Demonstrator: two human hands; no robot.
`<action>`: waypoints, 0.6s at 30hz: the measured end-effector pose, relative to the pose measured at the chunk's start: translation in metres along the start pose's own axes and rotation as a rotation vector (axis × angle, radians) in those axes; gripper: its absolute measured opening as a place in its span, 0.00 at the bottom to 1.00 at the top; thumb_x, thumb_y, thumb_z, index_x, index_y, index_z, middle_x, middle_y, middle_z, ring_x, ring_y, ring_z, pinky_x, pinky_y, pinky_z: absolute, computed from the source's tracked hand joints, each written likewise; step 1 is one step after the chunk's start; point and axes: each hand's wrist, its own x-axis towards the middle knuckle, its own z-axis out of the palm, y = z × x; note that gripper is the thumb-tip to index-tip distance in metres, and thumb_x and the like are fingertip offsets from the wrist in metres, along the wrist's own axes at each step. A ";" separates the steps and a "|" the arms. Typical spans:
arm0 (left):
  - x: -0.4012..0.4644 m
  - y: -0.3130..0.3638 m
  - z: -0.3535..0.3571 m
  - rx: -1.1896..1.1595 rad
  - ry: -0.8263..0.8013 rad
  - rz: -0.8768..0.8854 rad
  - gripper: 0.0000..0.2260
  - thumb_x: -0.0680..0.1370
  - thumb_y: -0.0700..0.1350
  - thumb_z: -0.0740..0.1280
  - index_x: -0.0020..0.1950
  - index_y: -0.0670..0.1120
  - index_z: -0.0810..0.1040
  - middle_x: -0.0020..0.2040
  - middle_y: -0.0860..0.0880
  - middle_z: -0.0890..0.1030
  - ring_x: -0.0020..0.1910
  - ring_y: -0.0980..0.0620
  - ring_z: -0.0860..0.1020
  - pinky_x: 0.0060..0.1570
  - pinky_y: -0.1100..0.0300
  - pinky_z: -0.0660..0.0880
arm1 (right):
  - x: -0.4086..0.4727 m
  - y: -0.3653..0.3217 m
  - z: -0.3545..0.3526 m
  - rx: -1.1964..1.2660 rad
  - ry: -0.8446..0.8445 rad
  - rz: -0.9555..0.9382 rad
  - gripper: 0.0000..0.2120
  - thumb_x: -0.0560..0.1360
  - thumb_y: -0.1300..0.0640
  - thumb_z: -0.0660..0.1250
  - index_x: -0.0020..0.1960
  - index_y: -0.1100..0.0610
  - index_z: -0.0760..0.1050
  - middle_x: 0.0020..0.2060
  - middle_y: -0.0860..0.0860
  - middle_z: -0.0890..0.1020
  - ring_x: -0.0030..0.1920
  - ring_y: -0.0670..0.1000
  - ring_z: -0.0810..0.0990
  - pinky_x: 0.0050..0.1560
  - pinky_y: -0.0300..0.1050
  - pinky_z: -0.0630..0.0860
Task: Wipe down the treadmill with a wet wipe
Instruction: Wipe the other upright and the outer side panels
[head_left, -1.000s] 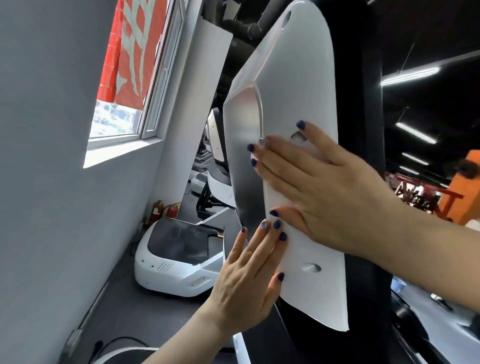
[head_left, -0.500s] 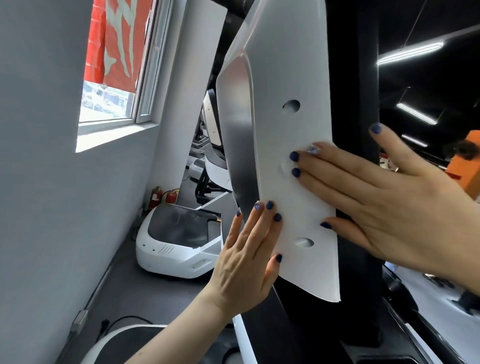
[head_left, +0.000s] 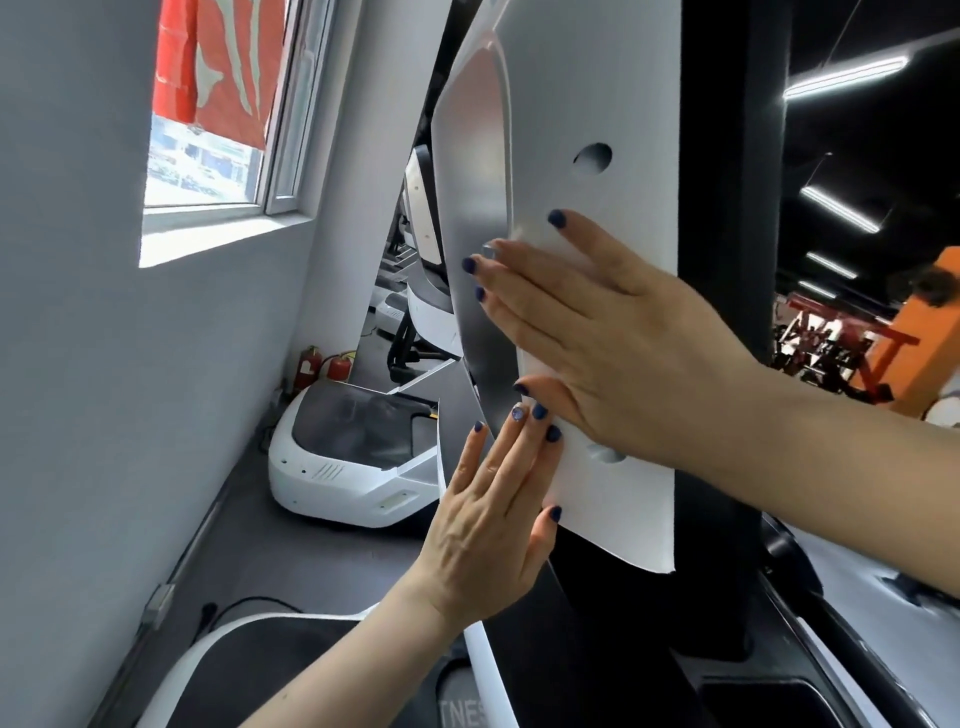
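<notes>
While both hands lay against the upright white plastic panel of the treadmill (head_left: 587, 88), the right hand (head_left: 618, 343) was spread flat with straight fingers across the panel's middle, its fingertips (head_left: 475, 266) reaching over onto the grey metallic curved strip (head_left: 478, 171) that edged the panel on that hand's far side. A thin white edge showed just above the right index finger and a white flap ran below the palm, but I could not tell whether that was the wet wipe or the panel itself. The left hand (head_left: 493, 525) was pressed flat as well, fingers straight and pointing up, just below the right hand; its fingertips (head_left: 540, 413) touched the panel's lower edge right beside the right thumb, and neither hand was curled round anything that could be seen. A round hole (head_left: 593, 157) in the panel sat above the right hand, and a second recess (head_left: 605, 454) peeked out below the right wrist. Behind the panel, past the right hand, stood a black upright post (head_left: 727, 156). Beyond the left hand, down on the dark floor, sat the white motor hood of a neighbouring treadmill (head_left: 343, 467), with two red fire extinguishers (head_left: 322, 366) against the grey wall (head_left: 78, 364) and a window (head_left: 218, 104) above them.
</notes>
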 end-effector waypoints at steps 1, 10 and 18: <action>0.000 0.000 0.000 -0.002 -0.002 -0.006 0.33 0.79 0.45 0.63 0.80 0.43 0.52 0.83 0.46 0.50 0.82 0.47 0.50 0.80 0.48 0.48 | -0.001 0.002 0.001 -0.006 0.008 0.004 0.35 0.82 0.41 0.34 0.82 0.62 0.47 0.81 0.61 0.52 0.81 0.61 0.50 0.76 0.63 0.35; -0.005 0.003 0.002 -0.002 -0.017 0.000 0.31 0.79 0.45 0.62 0.80 0.40 0.56 0.84 0.49 0.44 0.82 0.48 0.49 0.80 0.48 0.47 | -0.073 0.009 0.002 0.153 0.059 0.057 0.31 0.84 0.46 0.44 0.82 0.63 0.47 0.81 0.58 0.52 0.81 0.55 0.49 0.79 0.59 0.37; -0.016 0.007 0.001 0.000 -0.057 0.019 0.34 0.79 0.45 0.63 0.81 0.44 0.52 0.84 0.49 0.46 0.82 0.48 0.51 0.80 0.47 0.49 | -0.093 0.002 -0.003 0.320 0.059 0.119 0.30 0.84 0.47 0.47 0.82 0.60 0.52 0.82 0.55 0.53 0.81 0.54 0.51 0.80 0.57 0.38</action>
